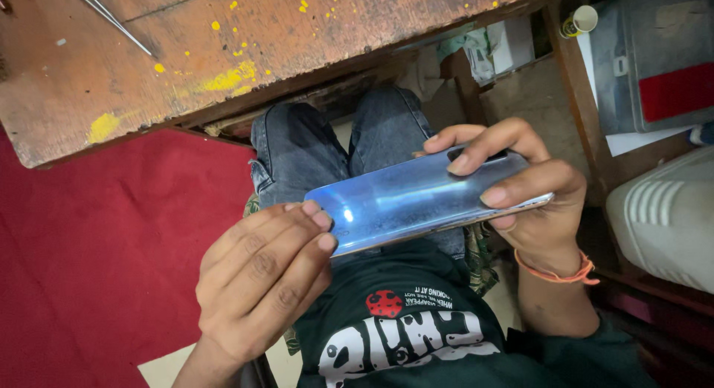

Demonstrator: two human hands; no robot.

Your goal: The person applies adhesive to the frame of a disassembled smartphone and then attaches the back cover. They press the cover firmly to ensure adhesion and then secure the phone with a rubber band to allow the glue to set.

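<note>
A slim smartphone (416,202) with a glossy pale blue back lies flat across my lap, back side up. My right hand (520,187) grips its right end, fingers curled over the top edge and the camera corner. My left hand (260,276) holds the left end, fingertips pressed against that corner. An orange thread band (554,273) circles my right wrist. My legs in grey jeans (320,146) show under the phone, and a dark green printed shirt covers my front.
A worn wooden table (186,68) with yellow paint specks spans the top, a thin metal rod (111,20) lying on it. Red carpet (97,269) is at left. At right stand a grey case (647,61) and a white ribbed box (666,217).
</note>
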